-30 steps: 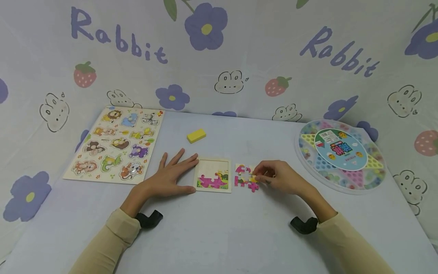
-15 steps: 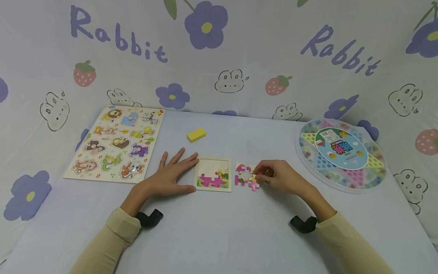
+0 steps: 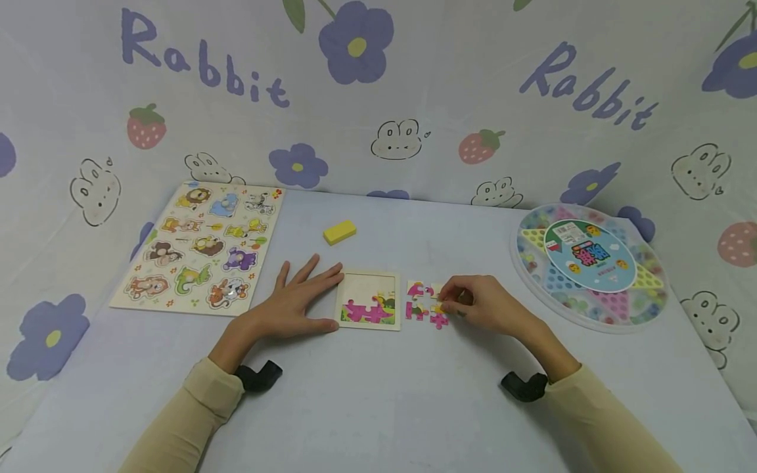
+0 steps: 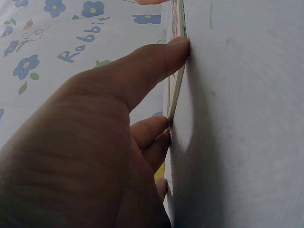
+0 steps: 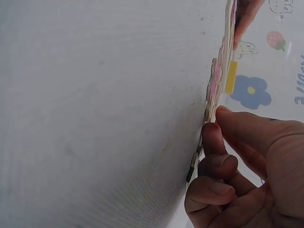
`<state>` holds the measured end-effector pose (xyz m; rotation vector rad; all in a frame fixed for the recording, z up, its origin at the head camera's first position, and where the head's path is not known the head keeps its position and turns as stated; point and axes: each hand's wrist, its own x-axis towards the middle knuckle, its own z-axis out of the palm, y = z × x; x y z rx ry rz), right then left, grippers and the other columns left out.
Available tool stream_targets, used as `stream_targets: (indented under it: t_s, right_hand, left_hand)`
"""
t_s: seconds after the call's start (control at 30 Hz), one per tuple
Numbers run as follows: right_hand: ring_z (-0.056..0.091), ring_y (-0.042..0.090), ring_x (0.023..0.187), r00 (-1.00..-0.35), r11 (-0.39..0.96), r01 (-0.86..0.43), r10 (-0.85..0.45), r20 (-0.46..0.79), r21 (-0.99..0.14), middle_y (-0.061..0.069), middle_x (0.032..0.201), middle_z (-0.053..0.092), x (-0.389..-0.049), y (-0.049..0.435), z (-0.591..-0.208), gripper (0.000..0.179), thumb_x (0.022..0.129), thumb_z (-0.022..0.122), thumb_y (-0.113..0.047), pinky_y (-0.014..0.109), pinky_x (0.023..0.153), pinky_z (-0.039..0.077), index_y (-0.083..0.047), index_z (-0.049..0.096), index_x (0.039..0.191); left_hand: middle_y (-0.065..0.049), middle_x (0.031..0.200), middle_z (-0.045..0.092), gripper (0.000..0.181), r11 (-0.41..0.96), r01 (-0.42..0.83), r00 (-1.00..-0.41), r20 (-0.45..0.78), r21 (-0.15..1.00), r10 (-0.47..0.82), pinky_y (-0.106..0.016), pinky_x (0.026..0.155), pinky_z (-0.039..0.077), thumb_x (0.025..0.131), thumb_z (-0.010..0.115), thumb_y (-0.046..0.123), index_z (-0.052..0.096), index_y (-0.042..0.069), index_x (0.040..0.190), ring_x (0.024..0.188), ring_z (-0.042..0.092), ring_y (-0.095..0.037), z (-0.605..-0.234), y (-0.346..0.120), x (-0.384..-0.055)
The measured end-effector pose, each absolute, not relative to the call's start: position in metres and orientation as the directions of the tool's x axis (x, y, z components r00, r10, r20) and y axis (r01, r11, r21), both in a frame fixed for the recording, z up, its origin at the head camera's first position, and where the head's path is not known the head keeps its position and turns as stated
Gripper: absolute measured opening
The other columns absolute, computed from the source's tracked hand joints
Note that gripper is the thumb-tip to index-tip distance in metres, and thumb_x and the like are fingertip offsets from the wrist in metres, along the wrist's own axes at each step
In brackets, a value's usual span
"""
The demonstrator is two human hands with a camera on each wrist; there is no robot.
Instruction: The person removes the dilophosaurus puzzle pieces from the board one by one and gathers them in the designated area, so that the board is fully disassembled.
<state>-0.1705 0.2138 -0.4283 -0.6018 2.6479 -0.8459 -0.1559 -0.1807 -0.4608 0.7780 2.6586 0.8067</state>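
Note:
A small square wooden puzzle tray (image 3: 359,287) lies mid-table, its lower part filled with pink and green pieces. My left hand (image 3: 290,305) is spread flat beside it, with thumb and fingertips at its left edge. Right of the tray, several loose jigsaw pieces (image 3: 416,311) lie in a small cluster, mostly pink. My right hand (image 3: 486,305) pinches a partly yellow jigsaw piece (image 3: 438,307) at the cluster's right side, between thumb and index finger. Its other fingers are curled, as the right wrist view shows. The fingertips cover part of that piece.
An animal peg puzzle board (image 3: 204,253) lies at the left. A yellow block (image 3: 340,232) sits behind the tray. The round Chinese checkers set (image 3: 591,266) rests at the right. A printed cloth (image 3: 331,118) hangs behind the table.
The loose pieces near my right fingertips have shifted slightly, and more green shows at the cluster's lower left. Both hands hold nearly the same places.

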Motion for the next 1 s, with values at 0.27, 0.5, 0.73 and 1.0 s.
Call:
stream_targets:
  t_s: [0.27,0.5,0.73,1.0]
  right_hand:
    - [0.057,0.017,0.082,-0.885,0.758,-0.278,-0.441,-0.150,-0.590,0.001,0.096,0.071,-0.171,0.216,-0.422,0.013,0.099,0.075,-0.018,0.022,0.067,0.049,-0.016,0.075,0.112]
    - [0.057,0.017,0.081,-0.887,0.740,-0.296,-0.447,-0.113,-0.604,0.001,0.100,0.074,-0.176,0.208,-0.417,0.012,0.100,0.074,-0.018,0.022,0.066,0.047,-0.016,0.076,0.111]
    - [0.057,0.016,0.076,-0.862,0.689,-0.335,-0.500,-0.086,-0.643,0.003,0.100,0.076,-0.180,0.186,-0.416,0.011,0.099,0.075,-0.018,0.022,0.061,0.047,-0.015,0.077,0.109]
    - [0.057,0.014,0.070,-0.831,0.664,-0.349,-0.546,-0.110,-0.661,0.002,0.099,0.074,-0.182,0.159,-0.417,0.015,0.100,0.075,-0.020,0.022,0.058,0.048,-0.013,0.076,0.113]
  left_hand:
    - [0.005,0.179,0.021,0.093,0.701,0.412,-0.824,-0.090,0.582,0.560,-0.069,0.128,-0.019,0.092,0.076,0.053,0.032,0.023,0.168,0.169,-0.005,-0.033,-0.459,-0.180,-0.155]
    - [0.005,0.179,0.021,0.093,0.700,0.404,-0.825,-0.095,0.588,0.557,-0.069,0.128,-0.019,0.091,0.076,0.052,0.033,0.022,0.168,0.169,-0.005,-0.034,-0.457,-0.180,-0.155]
    - [0.006,0.179,0.021,0.093,0.701,0.408,-0.825,-0.091,0.586,0.557,-0.069,0.128,-0.019,0.091,0.076,0.053,0.032,0.023,0.168,0.169,-0.004,-0.034,-0.458,-0.180,-0.155]
    - [0.006,0.179,0.021,0.093,0.702,0.410,-0.826,-0.090,0.582,0.557,-0.070,0.128,-0.018,0.091,0.076,0.053,0.032,0.024,0.168,0.169,-0.004,-0.033,-0.459,-0.180,-0.156]
